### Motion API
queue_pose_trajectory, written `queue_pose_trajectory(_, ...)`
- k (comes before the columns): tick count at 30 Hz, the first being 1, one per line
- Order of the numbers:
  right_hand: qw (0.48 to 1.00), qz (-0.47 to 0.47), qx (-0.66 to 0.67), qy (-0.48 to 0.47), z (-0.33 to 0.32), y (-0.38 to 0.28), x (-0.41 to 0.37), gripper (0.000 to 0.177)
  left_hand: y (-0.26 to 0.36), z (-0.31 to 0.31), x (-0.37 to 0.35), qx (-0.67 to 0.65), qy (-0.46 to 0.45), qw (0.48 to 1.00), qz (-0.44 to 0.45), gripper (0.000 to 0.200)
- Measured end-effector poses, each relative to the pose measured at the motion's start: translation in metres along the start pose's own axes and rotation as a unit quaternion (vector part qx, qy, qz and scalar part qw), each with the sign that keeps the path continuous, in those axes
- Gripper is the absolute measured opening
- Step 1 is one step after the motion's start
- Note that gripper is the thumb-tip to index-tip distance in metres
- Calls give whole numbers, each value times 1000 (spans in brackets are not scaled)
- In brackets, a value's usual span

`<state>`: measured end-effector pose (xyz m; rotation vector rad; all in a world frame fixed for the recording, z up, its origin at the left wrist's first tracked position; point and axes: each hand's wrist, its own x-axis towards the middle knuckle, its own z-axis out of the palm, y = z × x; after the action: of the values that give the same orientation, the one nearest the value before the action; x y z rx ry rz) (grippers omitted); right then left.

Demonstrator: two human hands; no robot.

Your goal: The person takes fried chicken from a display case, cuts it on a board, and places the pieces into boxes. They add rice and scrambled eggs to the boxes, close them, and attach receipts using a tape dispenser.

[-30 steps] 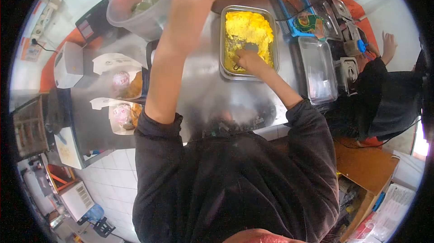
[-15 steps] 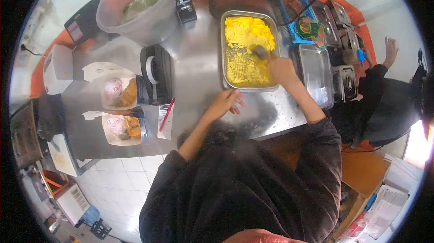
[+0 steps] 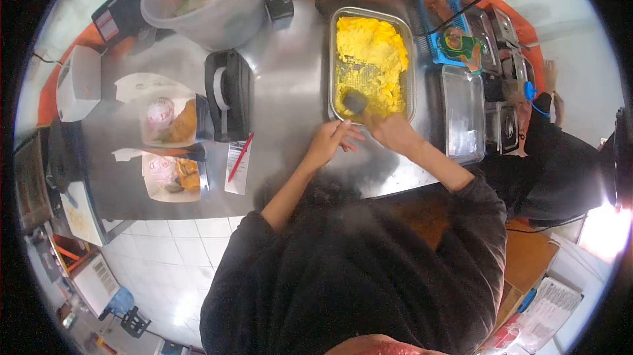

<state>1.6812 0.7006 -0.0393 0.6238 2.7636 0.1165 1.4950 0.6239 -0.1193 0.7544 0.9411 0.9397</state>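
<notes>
A metal tray holds soft yellow food like scrambled egg, heaped at the far and right sides. Toward the near left, its mesh-patterned bottom shows through a thin yellow layer. My right hand is closed around the handle of a spoon. The spoon's dark grey bowl lies low in the tray, by the near left corner. Just outside that corner is my left hand, empty, fingers apart, its fingertips close to the tray's front rim.
Two paper boxes with wrapped food stand left, beside a black dispenser and a slip with a red pen. Behind is a plastic tub of greens. Rightward are a clear lidded container, a blue basket and a person in black.
My right hand has drawn the spoon from mid-tray toward the near left corner. The yellow food there is spread differently, with more mesh showing. My left hand remains by the front rim.
</notes>
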Motion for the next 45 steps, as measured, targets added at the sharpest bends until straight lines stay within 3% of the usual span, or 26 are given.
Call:
queue_pose_trajectory(4, 983, 6, 165, 83, 15, 11, 5, 36, -1, -3, 1, 46, -8, 998, 39, 46)
queue_pose_trajectory(5, 929, 78, 350, 94, 15, 18, 6, 31, -3, -4, 3, 47, -8, 998, 40, 46)
queue_pose_trajectory(6, 835, 146, 520, 102, 15, 25, 7, 26, -5, -6, 4, 52, -17, 998, 42, 47)
queue_pose_trajectory(7, 836, 145, 518, 105, 21, 34, 5, 26, -6, -7, 4, 58, -26, 997, 45, 47)
queue_pose_trajectory(9, 692, 229, 685, 7, 26, 41, 1, 29, 0, -5, 0, 68, -27, 997, 27, 46)
queue_pose_trajectory(10, 672, 248, 698, 11, 27, 43, -4, 30, 5, -4, 0, 76, -26, 997, 10, 44)
queue_pose_trajectory(11, 674, 248, 696, 16, 31, 48, -6, 30, 13, -3, -2, 79, -29, 996, 14, 44)
queue_pose_trajectory(13, 791, 193, 541, 213, 49, 64, -16, 25, 23, -3, -9, 64, 17, 998, -22, 43)
queue_pose_trajectory(14, 791, 192, 541, 212, 42, 71, -25, 25, 23, -5, -10, 63, 18, 998, -22, 43)
queue_pose_trajectory(15, 903, 190, 341, 181, 26, 79, -34, 24, 23, -8, -9, 74, 20, 997, -11, 42)
queue_pose_trajectory(16, 966, 178, 121, 140, 16, 84, -38, 23, 22, -10, -9, 86, 23, 996, 1, 42)
queue_pose_trajectory(17, 966, 177, 122, 140, 20, 77, -38, 23, 21, -10, -10, 85, 25, 996, 0, 42)
queue_pose_trajectory(19, 991, 122, 44, -3, 33, 51, -34, 26, 20, -9, -8, 78, 16, 997, 23, 40)
queue_pose_trajectory(21, 987, 53, 59, 137, 35, 14, -23, 27, 22, -5, -9, 74, 29, 997, 22, 40)
queue_pose_trajectory(25, 959, 61, 209, 179, 32, -9, 3, 24, 12, -10, -8, 61, 49, 996, 35, 39)
queue_pose_trajectory(26, 880, 134, 414, 190, 43, -2, 5, 25, 15, -11, -9, 60, 53, 996, 37, 39)
queue_pose_trajectory(27, 755, 199, 596, 187, 46, 8, 6, 26, 18, -10, -10, 76, 52, 995, 33, 39)
queue_pose_trajectory(28, 702, 240, 668, 65, 47, 23, 0, 30, 20, -8, -13, 92, 50, 994, 28, 40)
queue_pose_trajectory(29, 703, 237, 667, 65, 46, 22, -2, 30, 16, -9, -12, 92, 53, 994, 30, 40)
queue_pose_trajectory(31, 544, 336, 757, 134, 42, 16, -4, 27, 9, -13, -9, 84, 27, 996, 5, 40)
queue_pose_trajectory(32, 498, 319, 793, 148, 53, 21, -8, 28, 4, -15, -10, 83, 32, 996, 8, 40)
queue_pose_trajectory(34, 532, 337, 759, 165, 38, 19, -23, 27, -2, -20, -17, 43, -1, 999, 32, 39)
queue_pose_trajectory(35, 462, 353, 784, 217, 56, 18, -27, 25, 0, -22, -26, 41, 15, 998, 37, 39)
queue_pose_trajectory(39, 425, 320, 790, 305, 7, -20, -22, 23, 12, -55, -93, 20, 4, 1000, 9, 39)
queue_pose_trajectory(41, 401, 291, 814, 303, -40, -50, 4, 27, 10, -72, -125, 18, 1, 1000, 3, 38)
queue_pose_trajectory(45, 301, 183, 902, 251, -97, -123, 84, 34, 3, -103, -188, -3, 5, 1000, -31, 37)
